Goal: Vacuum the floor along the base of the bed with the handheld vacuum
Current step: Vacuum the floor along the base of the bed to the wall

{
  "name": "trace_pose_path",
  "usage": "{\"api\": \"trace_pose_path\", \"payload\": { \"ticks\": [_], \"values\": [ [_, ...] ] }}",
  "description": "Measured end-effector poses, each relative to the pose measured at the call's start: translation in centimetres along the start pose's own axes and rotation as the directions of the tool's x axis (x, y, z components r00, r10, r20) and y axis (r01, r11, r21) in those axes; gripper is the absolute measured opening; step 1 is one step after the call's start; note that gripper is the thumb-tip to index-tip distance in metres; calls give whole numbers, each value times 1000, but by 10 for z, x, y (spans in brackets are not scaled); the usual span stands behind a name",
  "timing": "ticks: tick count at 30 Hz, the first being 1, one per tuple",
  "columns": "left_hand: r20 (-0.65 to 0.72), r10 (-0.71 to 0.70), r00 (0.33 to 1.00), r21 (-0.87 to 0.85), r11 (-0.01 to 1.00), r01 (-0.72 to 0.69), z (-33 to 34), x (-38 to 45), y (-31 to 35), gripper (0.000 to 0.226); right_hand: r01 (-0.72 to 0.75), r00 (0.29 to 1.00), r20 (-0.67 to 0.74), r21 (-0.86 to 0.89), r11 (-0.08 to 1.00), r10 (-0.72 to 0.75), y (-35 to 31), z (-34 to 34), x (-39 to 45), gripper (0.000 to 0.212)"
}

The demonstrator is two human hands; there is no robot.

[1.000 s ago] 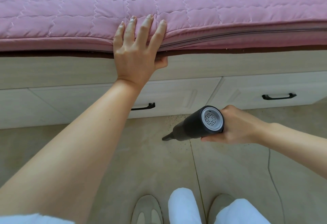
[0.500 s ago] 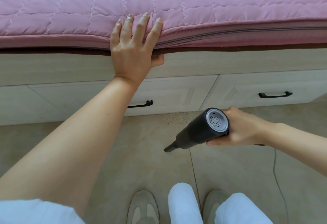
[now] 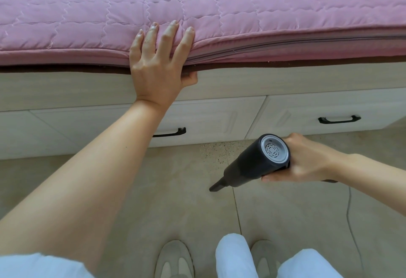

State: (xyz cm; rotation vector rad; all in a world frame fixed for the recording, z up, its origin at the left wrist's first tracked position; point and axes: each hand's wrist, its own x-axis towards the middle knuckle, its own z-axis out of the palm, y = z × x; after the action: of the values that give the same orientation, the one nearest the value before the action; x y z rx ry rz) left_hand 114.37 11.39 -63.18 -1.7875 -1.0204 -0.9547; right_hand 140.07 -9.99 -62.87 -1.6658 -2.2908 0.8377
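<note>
Handheld vacuum point(image 3: 252, 165): dark, rigid cylinder, judged light enough for 1 hand; best held at the rear barrel, where the right hand point(image 3: 307, 159) is wrapping its fingers around it. Nozzle point(image 3: 216, 186) is pointing down at the tiled floor point(image 3: 153, 190), just short of scattered crumbs point(image 3: 216, 150) lying below the bed base point(image 3: 219, 84).

Left hand point(image 3: 158, 62): fingers spread, pressing flat on the pink mattress point(image 3: 263, 14).

2 drawers point(image 3: 307, 113): closed, contents hidden.
</note>
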Motion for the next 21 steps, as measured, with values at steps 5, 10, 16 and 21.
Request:
{"api": "trace_pose_path", "payload": {
  "ticks": [5,10,16,21],
  "values": [
    [-2,-5,1000,-7,1000,5,0,0,0,80,-10,1000,-4,-3,1000,10,6,-3,-2,25],
    [-8,-15,1000,-11,1000,15,1,0,1,79,-21,998,57,7,1000,21,6,-7,-5,27],
    [-20,-14,1000,-10,1000,13,2,-1,0,78,-15,999,30,-25,1000,15,9,-7,-1,27],
    [-31,-11,999,-15,1000,11,2,-1,1,78,-47,996,-80,-13,999,46,12,-4,8,30]
  ]
}}
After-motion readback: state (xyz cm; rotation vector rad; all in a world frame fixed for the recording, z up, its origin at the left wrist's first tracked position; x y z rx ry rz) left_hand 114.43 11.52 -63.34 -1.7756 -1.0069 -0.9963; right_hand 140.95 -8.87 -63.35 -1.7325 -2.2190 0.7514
